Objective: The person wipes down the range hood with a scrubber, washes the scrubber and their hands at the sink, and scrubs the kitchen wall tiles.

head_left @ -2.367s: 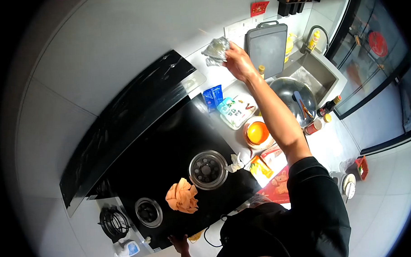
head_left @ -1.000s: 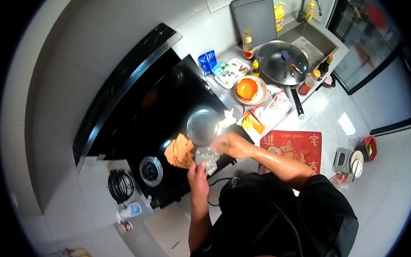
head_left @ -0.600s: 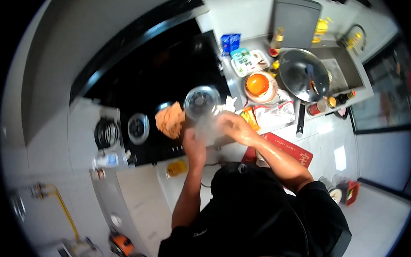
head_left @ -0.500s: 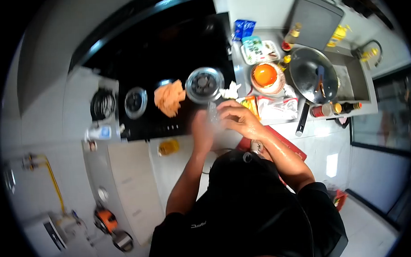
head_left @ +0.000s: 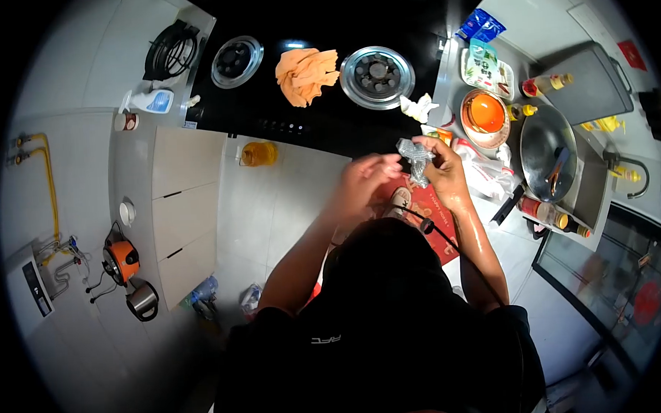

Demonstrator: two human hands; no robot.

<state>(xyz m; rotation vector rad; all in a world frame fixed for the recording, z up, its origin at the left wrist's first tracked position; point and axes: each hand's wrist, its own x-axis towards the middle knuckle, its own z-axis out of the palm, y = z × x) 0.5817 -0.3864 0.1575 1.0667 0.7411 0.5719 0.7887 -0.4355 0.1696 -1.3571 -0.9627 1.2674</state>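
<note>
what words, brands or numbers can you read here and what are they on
No text reads with certainty.
Black shirt: perhaps "AFC", too blurred to be sure.
Blue packet: too blurred.
Green pack: characters too small.
Spray bottle: label too small.
Red mat: print too small.

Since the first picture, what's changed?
The right hand has brought the crumpled silvery wad down from near the wall to the front of the stove, still holding it. The left hand has left the stove's edge and come near the wad. The orange cloth stayed on the stove.
</note>
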